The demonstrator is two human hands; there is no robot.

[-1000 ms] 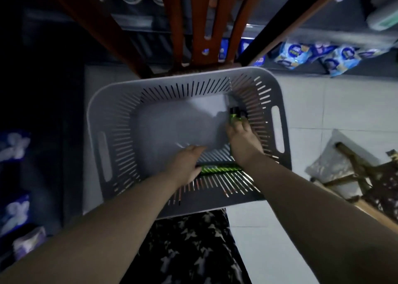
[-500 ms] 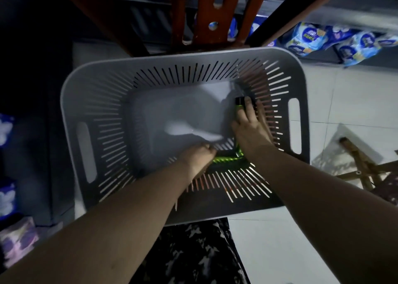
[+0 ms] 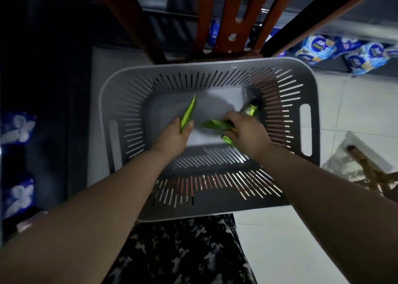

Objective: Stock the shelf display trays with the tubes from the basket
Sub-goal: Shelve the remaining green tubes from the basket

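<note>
Inside the basket point(image 3: 215, 206): left hand point(image 3: 172, 136) at middle left, gripping one tube point(image 3: 188, 113) that points away; right hand point(image 3: 245, 130) just to its right, holding several tubes point(image 3: 215, 124) near the right wall. Behind the basket, wooden slats point(image 3: 228, 18). Beyond at far right, packets point(image 3: 318, 48); at far left, packs point(image 3: 18, 125). On the floor point(image 3: 355, 102) to the right, a wooden frame point(image 3: 366, 169).

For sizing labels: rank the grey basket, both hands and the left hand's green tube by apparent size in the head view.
1. grey basket, by far.
2. left hand and right hand (gripping other tubes), alike, so unranked.
3. green tube the left hand grips, partly hidden in the grip.
</note>
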